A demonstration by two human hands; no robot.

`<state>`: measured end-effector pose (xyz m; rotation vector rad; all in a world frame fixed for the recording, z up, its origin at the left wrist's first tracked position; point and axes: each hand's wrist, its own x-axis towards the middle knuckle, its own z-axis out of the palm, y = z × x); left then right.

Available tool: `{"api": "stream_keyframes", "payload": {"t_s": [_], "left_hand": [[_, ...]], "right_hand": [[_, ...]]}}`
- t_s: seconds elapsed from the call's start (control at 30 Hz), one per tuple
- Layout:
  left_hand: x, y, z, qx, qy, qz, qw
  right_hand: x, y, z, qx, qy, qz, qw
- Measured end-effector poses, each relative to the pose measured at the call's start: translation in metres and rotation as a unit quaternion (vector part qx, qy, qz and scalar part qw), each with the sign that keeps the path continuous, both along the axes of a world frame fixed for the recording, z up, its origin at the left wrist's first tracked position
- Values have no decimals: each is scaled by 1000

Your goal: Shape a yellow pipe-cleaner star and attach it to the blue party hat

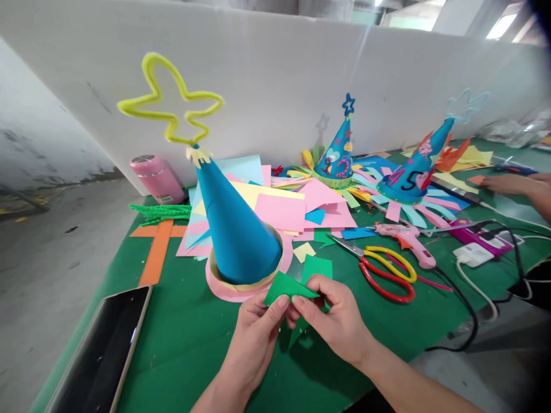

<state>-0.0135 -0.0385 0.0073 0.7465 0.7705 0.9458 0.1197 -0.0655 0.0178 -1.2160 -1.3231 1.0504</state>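
Note:
Between my two hands is a small folded piece of green paper [286, 287]. My left hand [258, 324] pinches its lower left part, thumb on top. The thumb and fingers of my right hand [333, 315] press on its right side. More green paper [317, 267] lies on the table just behind my right hand. A blue paper cone hat [239, 229] with a pink brim [214, 281] stands tilted behind my hands. From its tip rises a yellow pipe-cleaner star [172, 106].
Scissors [374, 264] and a pink glue gun [407, 238] with a cable lie to the right. A phone [101, 350] is at front left, a pink bottle [157, 179] behind it. Two decorated hats [336, 155] stand farther back. Another person's hand [508, 184] is at far right.

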Motion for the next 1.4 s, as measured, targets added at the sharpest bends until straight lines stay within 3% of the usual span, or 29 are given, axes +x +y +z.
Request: {"api": "stream_keyframes", "payload": {"t_s": [0.27, 0.47, 0.57, 0.7, 0.97, 1.17, 1.4], "left_hand": [[-3, -1, 1, -12, -37, -31, 999], [-6, 1, 5, 28, -27, -34, 999], [-6, 1, 5, 37, -35, -34, 998], [-6, 1, 5, 33, -46, -37, 998], [-8, 3, 5, 49, -53, -43, 996], [-9, 5, 6, 75, -15, -33, 997], [-9, 6, 6, 84, 17, -19, 996]], "right_hand": [[0, -4, 10, 37, 11, 9, 999], [0, -8, 4, 54, 38, -36, 997], [1, -8, 2, 93, 38, -63, 993], [2, -7, 4, 136, 43, -45, 989], [2, -7, 4, 120, 53, -37, 991], [10, -7, 4, 156, -23, -50, 986], [23, -5, 8, 278, -185, -6, 943]]}}
